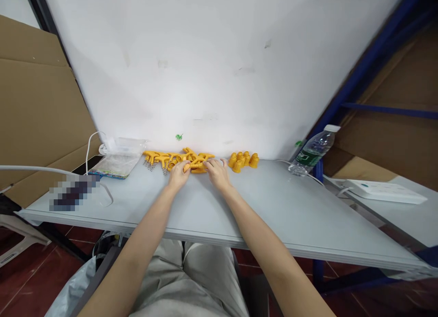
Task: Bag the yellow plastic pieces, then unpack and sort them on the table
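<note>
My left hand [178, 176] is closed around a yellow plastic piece [186, 168], its thumb side turned toward the other hand. My right hand [218, 173] has its fingers bent over the right end of yellow plastic parts [197, 169] lying between both hands; its fingertips are partly hidden. Behind and left of my hands spreads a pile of yellow T-shaped handles [160, 156], several with metal spirals [150, 165] like corkscrews. Right of my right hand stands a group of yellow cup-shaped pieces [239, 161].
On the left of the grey table [273, 207] lie a clear plastic bag [119, 159], a white cable [87, 155] and a blurred-out dark object [75, 192]. A water bottle [313, 152] leans at the right, near a white power strip [385, 190]. A white panel [212, 70] rises behind.
</note>
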`<state>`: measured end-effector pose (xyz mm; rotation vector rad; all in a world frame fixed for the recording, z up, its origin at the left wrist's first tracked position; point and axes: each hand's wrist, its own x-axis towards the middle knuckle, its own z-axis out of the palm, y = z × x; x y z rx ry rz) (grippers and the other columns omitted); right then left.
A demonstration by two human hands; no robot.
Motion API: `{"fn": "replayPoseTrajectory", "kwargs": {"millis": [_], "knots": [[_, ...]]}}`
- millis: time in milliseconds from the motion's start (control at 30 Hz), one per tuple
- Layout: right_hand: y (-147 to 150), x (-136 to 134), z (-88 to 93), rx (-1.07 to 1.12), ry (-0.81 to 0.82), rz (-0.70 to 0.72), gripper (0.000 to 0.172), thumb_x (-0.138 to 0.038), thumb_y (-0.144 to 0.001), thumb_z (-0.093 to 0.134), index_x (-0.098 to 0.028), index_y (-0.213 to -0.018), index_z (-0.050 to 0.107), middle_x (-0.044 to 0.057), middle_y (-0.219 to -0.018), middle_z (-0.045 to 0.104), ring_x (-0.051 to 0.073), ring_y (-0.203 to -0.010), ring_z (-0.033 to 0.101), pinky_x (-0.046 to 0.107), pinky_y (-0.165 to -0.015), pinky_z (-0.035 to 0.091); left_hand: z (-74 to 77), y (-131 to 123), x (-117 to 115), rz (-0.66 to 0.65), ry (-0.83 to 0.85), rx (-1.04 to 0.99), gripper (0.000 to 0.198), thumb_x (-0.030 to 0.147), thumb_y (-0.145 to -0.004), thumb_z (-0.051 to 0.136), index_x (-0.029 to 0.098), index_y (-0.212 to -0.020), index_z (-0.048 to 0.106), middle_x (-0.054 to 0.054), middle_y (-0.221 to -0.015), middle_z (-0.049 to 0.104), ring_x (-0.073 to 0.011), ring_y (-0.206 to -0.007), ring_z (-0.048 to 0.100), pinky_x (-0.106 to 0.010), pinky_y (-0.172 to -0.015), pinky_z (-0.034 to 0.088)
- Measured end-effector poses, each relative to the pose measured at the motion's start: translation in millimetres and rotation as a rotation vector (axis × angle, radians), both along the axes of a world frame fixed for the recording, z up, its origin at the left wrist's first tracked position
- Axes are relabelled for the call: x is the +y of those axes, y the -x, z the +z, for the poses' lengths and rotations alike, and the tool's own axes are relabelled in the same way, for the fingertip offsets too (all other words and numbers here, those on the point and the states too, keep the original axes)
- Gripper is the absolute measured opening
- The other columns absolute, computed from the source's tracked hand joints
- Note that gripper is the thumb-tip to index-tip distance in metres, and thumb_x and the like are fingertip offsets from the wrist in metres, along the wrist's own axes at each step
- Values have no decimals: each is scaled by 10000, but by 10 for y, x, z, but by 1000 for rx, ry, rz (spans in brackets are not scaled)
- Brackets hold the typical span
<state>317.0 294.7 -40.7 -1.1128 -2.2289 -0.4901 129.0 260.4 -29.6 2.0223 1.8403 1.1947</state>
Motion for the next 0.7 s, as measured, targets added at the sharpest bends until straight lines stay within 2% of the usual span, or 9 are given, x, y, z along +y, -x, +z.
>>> {"fn": "replayPoseTrajectory", "kwargs": {"millis": [200, 367, 500, 700], "knots": [[23, 4, -30, -25, 69, 15, 266, -182, -945, 400, -211, -1100, 615, 114, -1080, 677, 250, -1053, 555, 445, -1003, 273, -8, 5, -36, 10, -17, 37, 342, 125, -838, 569, 198, -1161, 655, -67, -1127, 689, -217, -1068, 628, -322, -973, 463], [52, -21, -41, -9, 151, 80, 331, -231, -962, 390, -177, -1247, 551, 148, -1183, 658, 272, -1101, 559, 446, -980, 297, -21, -19, -69, -3, -53, 72, 354, 164, -890, 510, 217, -1220, 628, -77, -1172, 657, -221, -1102, 615, -332, -984, 465], [55, -14, -44, -10, 180, 40, 298, -215, -962, 388, -178, -1165, 603, 135, -1065, 697, 272, -1018, 587, 437, -943, 291, -33, -24, -50, -18, -62, 66, 380, 143, -878, 506, 228, -1230, 621, -66, -1198, 656, -217, -1121, 606, -343, -1010, 456], [64, -23, -13, 2, 98, -8, 297, -209, -965, 368, -200, -1064, 648, 111, -1003, 700, 265, -958, 567, 393, -854, 284, -42, -36, -15, -18, -56, 10, 372, 122, -845, 540, 217, -1189, 644, -67, -1205, 668, -213, -1134, 606, -333, -1018, 452]]}}
